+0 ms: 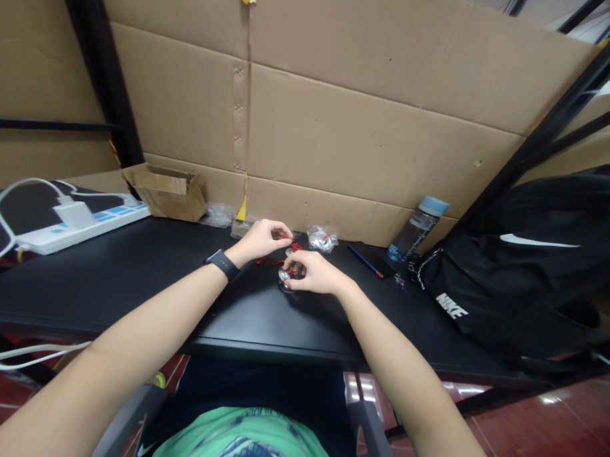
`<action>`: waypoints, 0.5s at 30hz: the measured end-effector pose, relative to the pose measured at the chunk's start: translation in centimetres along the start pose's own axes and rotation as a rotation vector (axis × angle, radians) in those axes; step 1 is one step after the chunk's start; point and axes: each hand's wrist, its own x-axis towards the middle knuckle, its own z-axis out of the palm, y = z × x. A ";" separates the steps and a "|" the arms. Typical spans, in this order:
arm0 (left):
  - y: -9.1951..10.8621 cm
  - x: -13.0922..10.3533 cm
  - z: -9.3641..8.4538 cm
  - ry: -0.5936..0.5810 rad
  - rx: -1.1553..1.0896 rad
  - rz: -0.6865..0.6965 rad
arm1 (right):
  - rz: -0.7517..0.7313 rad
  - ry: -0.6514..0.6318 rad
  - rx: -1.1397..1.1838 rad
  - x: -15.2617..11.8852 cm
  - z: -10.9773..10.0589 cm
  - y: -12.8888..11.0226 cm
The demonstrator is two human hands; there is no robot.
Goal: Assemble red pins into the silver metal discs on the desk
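Over the middle of the black table (pixel 252 313), my left hand (pixel 266 239) pinches a red cord (pixel 297 247) between thumb and fingertips. A watch with a dark strap is on that wrist. My right hand (pixel 317 272) is closed round a small shiny round piece (pixel 284 276), silvery or clear, low over the tabletop; its exact kind is unclear and the fingers cover part of it. More red cord shows beside these fingers and on the table just left of them. The two hands are close together, the left a little farther back.
Small clear plastic bags (pixel 321 239) lie along the cardboard wall (pixel 338 136). An open cardboard box (pixel 169 192) and a white power strip (pixel 85 227) stand left. Rightward are a blue pen (pixel 364 260), a dark flat object (pixel 381 266), a water bottle (pixel 418 229) and a black backpack (pixel 528 263).
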 end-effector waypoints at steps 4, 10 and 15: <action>0.0 0.0 0.2 -0.038 0.021 0.019 | 0.031 -0.056 -0.019 0.0 0.1 0.1; 0.4 -0.2 0.3 -0.104 0.091 0.050 | 0.040 -0.096 -0.049 0.0 0.2 -0.2; 0.7 -0.6 0.5 -0.254 0.242 0.150 | 0.031 -0.136 -0.037 0.1 0.4 0.0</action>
